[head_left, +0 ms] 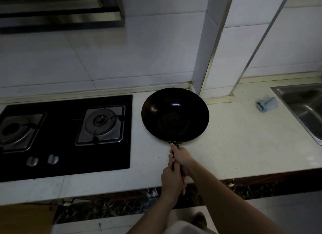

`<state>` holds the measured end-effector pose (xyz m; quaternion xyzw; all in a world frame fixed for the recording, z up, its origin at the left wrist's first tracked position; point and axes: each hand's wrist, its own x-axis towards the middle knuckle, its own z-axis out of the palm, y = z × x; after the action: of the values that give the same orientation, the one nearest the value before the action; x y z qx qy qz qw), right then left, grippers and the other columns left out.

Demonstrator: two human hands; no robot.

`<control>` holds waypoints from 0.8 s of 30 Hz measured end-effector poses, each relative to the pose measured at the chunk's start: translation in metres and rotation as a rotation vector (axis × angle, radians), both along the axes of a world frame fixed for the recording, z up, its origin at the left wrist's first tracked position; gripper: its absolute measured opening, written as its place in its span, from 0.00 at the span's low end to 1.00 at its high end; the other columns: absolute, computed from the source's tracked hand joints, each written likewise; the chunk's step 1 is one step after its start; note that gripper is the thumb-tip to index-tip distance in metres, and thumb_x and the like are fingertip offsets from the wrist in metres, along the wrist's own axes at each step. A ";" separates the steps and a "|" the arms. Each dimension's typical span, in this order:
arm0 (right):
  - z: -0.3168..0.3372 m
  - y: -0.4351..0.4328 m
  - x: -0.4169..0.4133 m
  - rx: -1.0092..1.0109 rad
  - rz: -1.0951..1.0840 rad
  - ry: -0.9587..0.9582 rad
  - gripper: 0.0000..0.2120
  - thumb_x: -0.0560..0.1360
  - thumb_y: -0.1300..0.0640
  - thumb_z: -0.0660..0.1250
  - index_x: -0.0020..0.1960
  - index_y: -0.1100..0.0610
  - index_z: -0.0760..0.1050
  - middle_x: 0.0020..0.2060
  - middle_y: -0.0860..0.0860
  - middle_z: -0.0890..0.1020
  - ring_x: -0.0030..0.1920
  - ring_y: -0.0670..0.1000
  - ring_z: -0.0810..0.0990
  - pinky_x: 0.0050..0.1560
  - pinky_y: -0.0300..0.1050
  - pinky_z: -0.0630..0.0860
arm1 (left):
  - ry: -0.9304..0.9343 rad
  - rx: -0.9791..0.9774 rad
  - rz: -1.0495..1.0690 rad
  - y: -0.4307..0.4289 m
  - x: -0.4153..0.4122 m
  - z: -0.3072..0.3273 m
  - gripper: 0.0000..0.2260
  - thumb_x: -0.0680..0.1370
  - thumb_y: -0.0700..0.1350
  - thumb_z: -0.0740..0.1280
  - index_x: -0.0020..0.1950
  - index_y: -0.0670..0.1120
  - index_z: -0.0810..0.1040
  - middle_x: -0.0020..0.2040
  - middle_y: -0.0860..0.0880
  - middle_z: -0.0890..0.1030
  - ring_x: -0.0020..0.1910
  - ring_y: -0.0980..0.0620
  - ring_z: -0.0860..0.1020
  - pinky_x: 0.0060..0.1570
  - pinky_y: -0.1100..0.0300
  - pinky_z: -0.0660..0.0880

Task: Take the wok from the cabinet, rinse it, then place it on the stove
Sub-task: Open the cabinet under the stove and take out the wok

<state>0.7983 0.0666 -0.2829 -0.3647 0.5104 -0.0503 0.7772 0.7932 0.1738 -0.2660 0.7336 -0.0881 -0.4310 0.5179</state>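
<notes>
Inspector: Stove (66, 134), centre left of frame: left burner (15, 130) and right burner (102, 124), nothing on either. Wok (175, 115), mid-frame, just right of the stove, over the counter (235, 137); whether it rests there or hangs clear, I cannot tell.

Clerk: Hands?

Inspector: Both on the handle (175, 144). Left hand (171, 183), lower centre, wraps the near end. Right hand (181, 157), just above it, wraps the part nearest the bowl. Cloth (266, 103) and sink (305, 103) lie far right, well apart from the wok.

Clerk: Step in hand?

Inspector: Judged the last one, setting it on the stove: the wok is out of the cabinet and nearer the burners than the sink. Rinsing cannot be confirmed from here.

Clerk: Next move?

Inspector: A level shift leftward, bowl centred over the right burner, then lowered squarely onto its supports before either grip loosens.
</notes>
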 end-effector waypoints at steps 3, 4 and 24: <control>0.000 0.000 0.000 0.003 0.005 0.004 0.16 0.84 0.51 0.60 0.41 0.59 0.67 0.28 0.52 0.69 0.23 0.48 0.67 0.25 0.43 0.71 | 0.001 0.003 0.005 0.000 0.000 0.000 0.24 0.85 0.51 0.57 0.33 0.41 0.75 0.24 0.47 0.74 0.20 0.51 0.70 0.23 0.60 0.67; -0.001 0.000 0.000 0.006 0.006 0.006 0.16 0.84 0.51 0.60 0.41 0.58 0.67 0.27 0.52 0.69 0.23 0.48 0.67 0.25 0.43 0.71 | -0.002 0.008 0.008 0.000 0.000 0.000 0.24 0.85 0.51 0.57 0.34 0.41 0.75 0.24 0.47 0.74 0.20 0.52 0.70 0.23 0.60 0.67; -0.008 -0.002 -0.004 0.006 0.046 0.017 0.16 0.85 0.51 0.58 0.43 0.60 0.68 0.27 0.53 0.71 0.24 0.50 0.69 0.28 0.46 0.73 | 0.068 0.017 -0.072 0.001 0.003 -0.001 0.25 0.86 0.51 0.55 0.34 0.41 0.76 0.25 0.47 0.76 0.20 0.51 0.72 0.23 0.60 0.71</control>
<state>0.7940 0.0642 -0.2911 -0.3744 0.5086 -0.0279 0.7749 0.7957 0.1751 -0.2669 0.7192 -0.0932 -0.4748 0.4987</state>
